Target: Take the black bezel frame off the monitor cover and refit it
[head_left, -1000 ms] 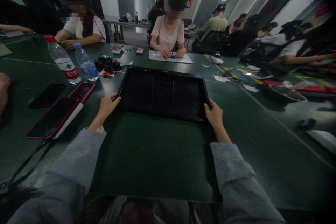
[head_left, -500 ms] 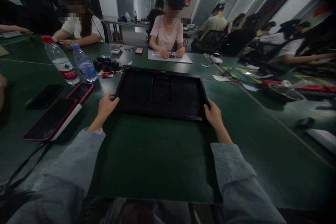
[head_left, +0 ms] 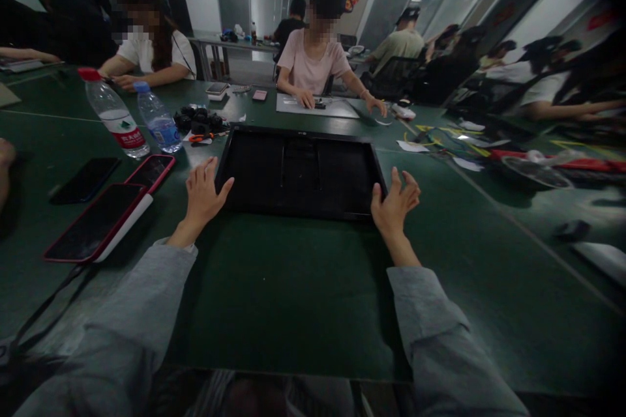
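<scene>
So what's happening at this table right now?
A person in grey sleeves sits at a dark green table with a flat black rectangular plastic tray lying in front of them. The left hand and right hand are open with fingers spread at the tray's two near corners, not gripping it. Two clear plastic water bottles and red-cased phones lie to the left.

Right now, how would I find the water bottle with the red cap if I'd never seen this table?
Start at the big green table and the flat black rectangular tray between the person's open hands. Look past the left hand to two clear plastic bottles standing side by side. The red-capped bottle is the taller, outer one with a red label; its neighbour has a blue cap.
</scene>
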Demonstrator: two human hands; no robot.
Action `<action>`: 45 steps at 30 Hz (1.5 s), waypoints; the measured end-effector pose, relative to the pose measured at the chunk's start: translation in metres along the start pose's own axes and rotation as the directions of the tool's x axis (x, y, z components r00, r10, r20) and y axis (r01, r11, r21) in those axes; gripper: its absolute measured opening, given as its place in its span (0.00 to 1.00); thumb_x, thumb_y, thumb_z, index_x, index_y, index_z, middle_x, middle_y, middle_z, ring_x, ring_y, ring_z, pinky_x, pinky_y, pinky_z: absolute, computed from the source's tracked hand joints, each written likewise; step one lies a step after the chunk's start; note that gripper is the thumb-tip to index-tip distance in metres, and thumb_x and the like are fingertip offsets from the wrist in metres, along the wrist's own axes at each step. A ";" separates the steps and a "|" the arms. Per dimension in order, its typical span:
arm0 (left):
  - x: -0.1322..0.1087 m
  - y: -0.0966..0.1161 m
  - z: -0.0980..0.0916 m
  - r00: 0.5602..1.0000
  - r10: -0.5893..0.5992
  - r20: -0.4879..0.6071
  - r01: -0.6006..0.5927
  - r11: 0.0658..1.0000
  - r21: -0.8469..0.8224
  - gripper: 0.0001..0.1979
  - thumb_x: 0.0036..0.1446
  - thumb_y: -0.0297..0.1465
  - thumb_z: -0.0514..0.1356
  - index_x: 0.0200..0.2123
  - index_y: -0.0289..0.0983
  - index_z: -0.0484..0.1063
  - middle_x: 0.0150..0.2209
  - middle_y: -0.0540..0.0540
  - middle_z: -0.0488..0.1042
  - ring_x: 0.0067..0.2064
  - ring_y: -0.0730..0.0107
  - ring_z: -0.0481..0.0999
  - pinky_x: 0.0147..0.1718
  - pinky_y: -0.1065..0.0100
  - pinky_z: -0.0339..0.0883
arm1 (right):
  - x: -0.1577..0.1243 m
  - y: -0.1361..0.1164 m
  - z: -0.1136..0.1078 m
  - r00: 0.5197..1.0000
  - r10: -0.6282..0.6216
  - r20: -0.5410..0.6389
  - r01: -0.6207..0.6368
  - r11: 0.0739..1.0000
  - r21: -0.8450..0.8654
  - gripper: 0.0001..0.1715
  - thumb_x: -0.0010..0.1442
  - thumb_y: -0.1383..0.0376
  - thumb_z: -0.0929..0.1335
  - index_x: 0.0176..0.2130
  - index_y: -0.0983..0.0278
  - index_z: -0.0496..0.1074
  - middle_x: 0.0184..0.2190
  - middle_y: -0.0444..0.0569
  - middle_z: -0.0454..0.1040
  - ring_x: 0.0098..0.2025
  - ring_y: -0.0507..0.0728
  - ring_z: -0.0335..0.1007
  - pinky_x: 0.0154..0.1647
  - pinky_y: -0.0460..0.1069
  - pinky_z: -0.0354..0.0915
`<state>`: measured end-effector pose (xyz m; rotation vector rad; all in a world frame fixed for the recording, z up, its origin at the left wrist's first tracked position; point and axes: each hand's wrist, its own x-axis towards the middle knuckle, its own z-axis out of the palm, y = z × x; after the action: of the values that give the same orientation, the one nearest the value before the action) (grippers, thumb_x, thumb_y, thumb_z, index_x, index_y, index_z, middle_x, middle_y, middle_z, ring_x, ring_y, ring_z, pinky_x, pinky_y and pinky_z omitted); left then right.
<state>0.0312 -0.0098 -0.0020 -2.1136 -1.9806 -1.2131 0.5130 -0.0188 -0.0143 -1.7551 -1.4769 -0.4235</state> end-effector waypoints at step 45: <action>0.016 -0.040 0.012 0.909 -0.416 0.001 0.383 0.837 -0.390 0.23 0.63 0.35 0.64 0.60 0.34 0.74 0.56 0.34 0.79 0.48 0.57 0.83 0.49 0.59 0.76 | 0.007 0.069 0.027 0.913 0.315 0.260 -0.408 0.731 0.548 0.29 0.61 0.46 0.68 0.52 0.62 0.76 0.49 0.57 0.79 0.54 0.65 0.76 0.63 0.66 0.68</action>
<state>0.0020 0.0180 -0.0211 -1.7761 -2.3918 -1.8615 0.5735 0.0045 -0.0508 -1.5142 -1.1417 0.3632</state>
